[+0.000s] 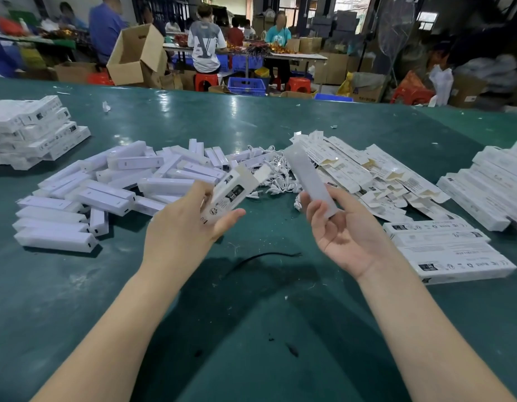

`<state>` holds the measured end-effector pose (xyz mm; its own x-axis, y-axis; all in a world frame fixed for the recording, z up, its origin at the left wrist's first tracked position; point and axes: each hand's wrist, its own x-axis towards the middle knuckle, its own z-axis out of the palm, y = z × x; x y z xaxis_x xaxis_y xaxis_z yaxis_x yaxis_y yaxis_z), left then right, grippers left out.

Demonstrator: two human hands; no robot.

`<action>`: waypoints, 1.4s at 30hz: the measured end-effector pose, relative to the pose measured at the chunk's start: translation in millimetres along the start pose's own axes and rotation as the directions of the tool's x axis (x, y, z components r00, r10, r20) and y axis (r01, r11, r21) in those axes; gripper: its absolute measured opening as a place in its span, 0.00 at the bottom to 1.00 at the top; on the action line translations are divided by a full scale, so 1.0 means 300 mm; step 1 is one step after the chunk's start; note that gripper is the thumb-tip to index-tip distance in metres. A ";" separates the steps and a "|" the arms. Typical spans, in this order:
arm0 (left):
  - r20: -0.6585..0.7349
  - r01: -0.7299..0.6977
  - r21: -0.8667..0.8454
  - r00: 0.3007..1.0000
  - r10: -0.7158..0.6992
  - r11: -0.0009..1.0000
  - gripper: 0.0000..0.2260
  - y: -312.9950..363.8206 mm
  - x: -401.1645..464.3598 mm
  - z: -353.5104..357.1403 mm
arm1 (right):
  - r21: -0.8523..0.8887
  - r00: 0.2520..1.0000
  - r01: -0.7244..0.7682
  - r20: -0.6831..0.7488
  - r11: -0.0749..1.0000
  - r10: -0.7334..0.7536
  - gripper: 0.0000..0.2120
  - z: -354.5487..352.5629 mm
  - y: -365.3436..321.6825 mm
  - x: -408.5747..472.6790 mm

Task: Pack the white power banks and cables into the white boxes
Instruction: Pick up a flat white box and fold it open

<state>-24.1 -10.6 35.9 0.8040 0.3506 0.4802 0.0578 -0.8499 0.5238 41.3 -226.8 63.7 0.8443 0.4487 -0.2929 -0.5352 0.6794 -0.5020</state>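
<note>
Left hand [190, 219] is gripping 1 white box [228, 195], fingers and thumb curled round its lower part, end flaps [261, 172] open and pointing up and to the right. Right hand [338, 227] is pinching 1 white power bank [309, 175] by its lower end, the rest sticking up and leaning left. Both are being held above the green table [251, 120], near each other but apart.

Key relation: the box mouth is facing toward the power bank's side, and the 2 long axes are not lined up. My read: the right hand needs to tilt the bank's top end toward the flaps, then slide it in lengthwise. Right hand is nearer the bank; left only steadies.

Supply: loose power banks [112, 192] lying left, cables [271, 169] centre behind the hands, flat boxes [367, 172] right, packed boxes [448, 250] near right.

Print on the box is there, mostly too blurred to read. CE-type marks are showing on the packed boxes.
</note>
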 end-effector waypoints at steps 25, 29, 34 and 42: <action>0.121 -0.118 -0.023 0.985 0.120 0.993 0.11 0.005 -0.019 0.009 | -0.611 0.704 0.710 0.602 0.350 -0.378 0.20 0.027 0.063 -0.064; 0.140 -0.122 -0.036 0.982 0.126 0.992 0.13 0.003 -0.020 0.009 | -0.647 0.726 0.687 0.586 0.331 -0.360 0.21 0.023 0.050 -0.066; 0.163 -0.183 -0.066 0.968 0.192 0.981 0.14 0.016 -0.034 0.017 | -0.636 0.742 0.670 0.594 0.383 -0.312 0.25 0.016 0.068 -0.049; 0.116 -0.104 -0.135 0.986 0.120 0.985 0.13 0.016 -0.028 0.015 | -0.585 0.586 0.794 0.661 0.168 -0.469 0.27 0.007 0.123 -0.033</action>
<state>-27.9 -19.5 31.2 0.8683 0.1980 0.4549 -0.1067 -0.8209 0.5610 13.2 -205.0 49.9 0.7284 0.3282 0.6015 0.5956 0.1307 -0.7926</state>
